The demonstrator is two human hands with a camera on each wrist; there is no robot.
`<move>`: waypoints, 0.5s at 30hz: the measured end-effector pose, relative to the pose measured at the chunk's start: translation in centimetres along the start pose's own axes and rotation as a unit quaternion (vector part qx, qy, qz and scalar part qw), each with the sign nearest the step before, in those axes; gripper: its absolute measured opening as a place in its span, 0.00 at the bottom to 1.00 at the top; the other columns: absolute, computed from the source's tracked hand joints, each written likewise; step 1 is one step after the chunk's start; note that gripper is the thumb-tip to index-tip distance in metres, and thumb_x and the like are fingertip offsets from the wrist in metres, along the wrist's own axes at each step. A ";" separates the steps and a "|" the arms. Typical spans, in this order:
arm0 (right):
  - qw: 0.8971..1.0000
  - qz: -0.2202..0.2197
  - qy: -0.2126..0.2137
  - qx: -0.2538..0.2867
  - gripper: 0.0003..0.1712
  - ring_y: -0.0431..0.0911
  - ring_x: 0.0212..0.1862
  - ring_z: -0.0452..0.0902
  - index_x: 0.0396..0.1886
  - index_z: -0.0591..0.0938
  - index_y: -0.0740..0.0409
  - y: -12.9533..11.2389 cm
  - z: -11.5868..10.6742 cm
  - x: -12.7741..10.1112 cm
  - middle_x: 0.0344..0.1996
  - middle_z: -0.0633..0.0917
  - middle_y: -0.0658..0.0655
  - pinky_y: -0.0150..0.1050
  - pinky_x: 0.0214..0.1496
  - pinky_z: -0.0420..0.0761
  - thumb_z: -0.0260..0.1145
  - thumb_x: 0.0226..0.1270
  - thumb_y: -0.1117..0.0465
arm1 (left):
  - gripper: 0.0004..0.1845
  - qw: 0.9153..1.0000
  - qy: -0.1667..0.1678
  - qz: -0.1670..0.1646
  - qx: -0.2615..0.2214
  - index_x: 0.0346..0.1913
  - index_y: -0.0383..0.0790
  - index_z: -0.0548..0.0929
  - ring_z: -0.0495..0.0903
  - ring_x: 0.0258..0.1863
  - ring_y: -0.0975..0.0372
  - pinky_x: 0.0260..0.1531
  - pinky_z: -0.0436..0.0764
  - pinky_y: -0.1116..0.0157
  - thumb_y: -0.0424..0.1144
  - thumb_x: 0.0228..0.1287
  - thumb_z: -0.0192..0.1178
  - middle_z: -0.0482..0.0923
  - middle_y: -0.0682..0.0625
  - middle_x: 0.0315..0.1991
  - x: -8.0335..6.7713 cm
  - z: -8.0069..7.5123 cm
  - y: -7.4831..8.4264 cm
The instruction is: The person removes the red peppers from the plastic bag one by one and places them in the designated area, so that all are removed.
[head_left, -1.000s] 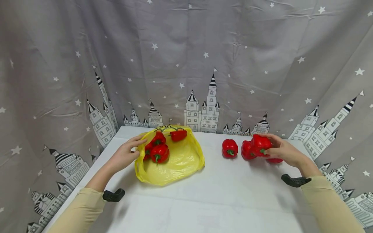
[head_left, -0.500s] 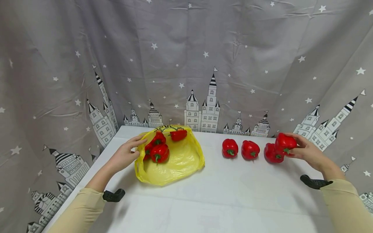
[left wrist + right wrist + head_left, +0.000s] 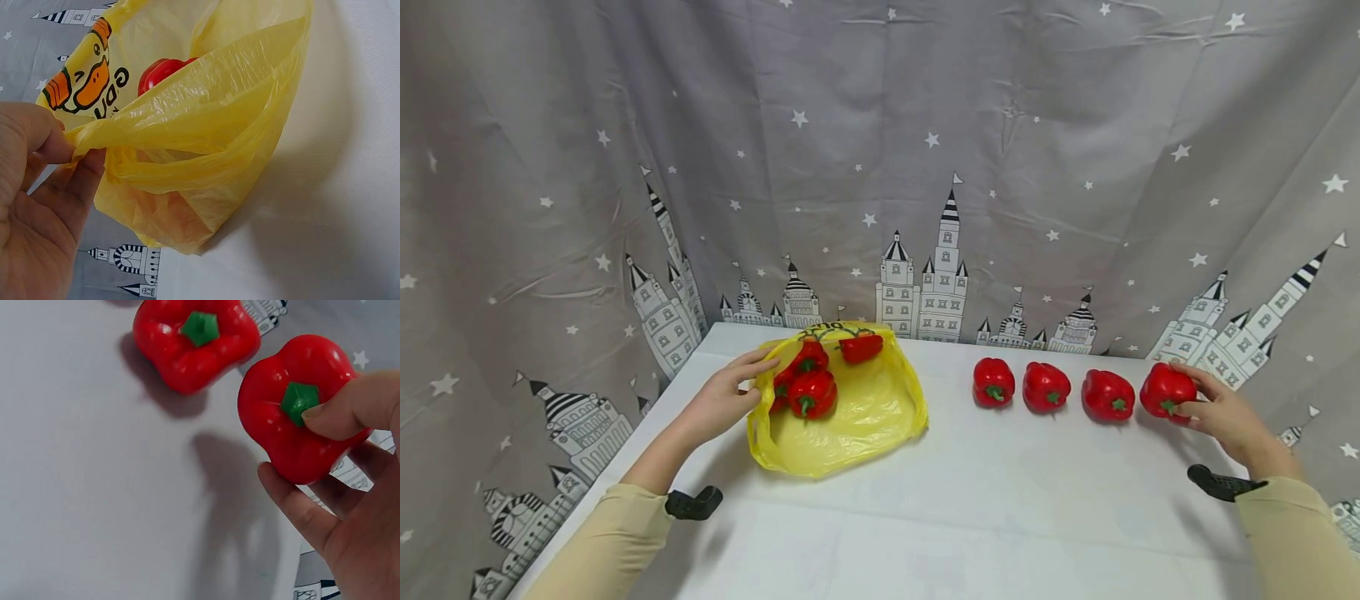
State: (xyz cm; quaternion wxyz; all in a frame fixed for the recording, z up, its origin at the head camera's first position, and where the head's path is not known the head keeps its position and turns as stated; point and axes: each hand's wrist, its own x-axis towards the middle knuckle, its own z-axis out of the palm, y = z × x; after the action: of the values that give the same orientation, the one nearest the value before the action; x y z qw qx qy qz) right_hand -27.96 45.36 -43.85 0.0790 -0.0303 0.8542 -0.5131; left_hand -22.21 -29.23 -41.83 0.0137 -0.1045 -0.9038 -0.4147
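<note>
My left hand [image 3: 724,402] pinches the rim of a yellow plastic bag [image 3: 206,119] between thumb and fingers, keeping its mouth spread. Inside the bag lie several red bell peppers, one with its green stem facing me [image 3: 812,395] and another farther back [image 3: 861,348]. At the right, my right hand [image 3: 1228,417] grips a red bell pepper [image 3: 294,406]; the thumb lies against its green stem and the fingers go behind it. Just left of that hand sits another bell pepper [image 3: 1108,396], close to the held one but apart from it in the right wrist view.
Two more bell peppers, one at the left [image 3: 993,383] and one beside it [image 3: 1046,387], continue the row on the white table [image 3: 925,517]. Behind the table hangs a grey curtain [image 3: 1000,125] printed with castles and stars.
My right hand has carried the held bell pepper rightward past the others and lowered it to the row's right end. The left hand and the bag have stayed in place.
</note>
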 end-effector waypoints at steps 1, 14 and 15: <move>1.000 0.004 -0.003 0.002 0.47 0.73 0.67 0.49 0.85 0.47 0.45 0.3 0.0 0.1 0.75 0.43 0.79 0.36 0.48 0.84 0.59 0.75 0.66 | 0.29 1.000 0.000 -0.001 0.001 0.73 0.35 0.73 0.57 0.76 0.43 0.63 0.69 0.36 0.27 0.68 0.50 0.57 0.45 0.79 0.0 0.0 0.0; 0.999 0.039 -0.011 -0.029 0.45 0.79 0.69 0.46 0.82 0.46 0.60 1.6 0.3 0.0 0.74 0.43 0.83 0.35 0.46 0.82 0.59 0.75 0.66 | 0.29 1.000 0.002 0.008 -0.002 0.72 0.34 0.73 0.58 0.76 0.43 0.63 0.70 0.36 0.26 0.67 0.51 0.57 0.45 0.79 -0.2 0.0 -0.2; 0.999 0.039 -0.009 -0.029 0.45 0.79 0.69 0.46 0.82 0.46 0.60 1.7 0.3 0.0 0.74 0.43 0.83 0.34 0.46 0.82 0.59 0.75 0.66 | 0.29 1.000 0.003 0.006 -0.001 0.72 0.34 0.73 0.58 0.76 0.43 0.63 0.70 0.36 0.26 0.67 0.51 0.57 0.44 0.79 -0.2 0.0 -0.1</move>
State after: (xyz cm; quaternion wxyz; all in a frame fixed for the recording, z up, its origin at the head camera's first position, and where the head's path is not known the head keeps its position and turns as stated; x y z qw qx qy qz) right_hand -27.86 45.84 -45.48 0.1061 -0.0038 0.8686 -0.4841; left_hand -22.06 -29.36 -41.95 0.0189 -0.1091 -0.9028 -0.4156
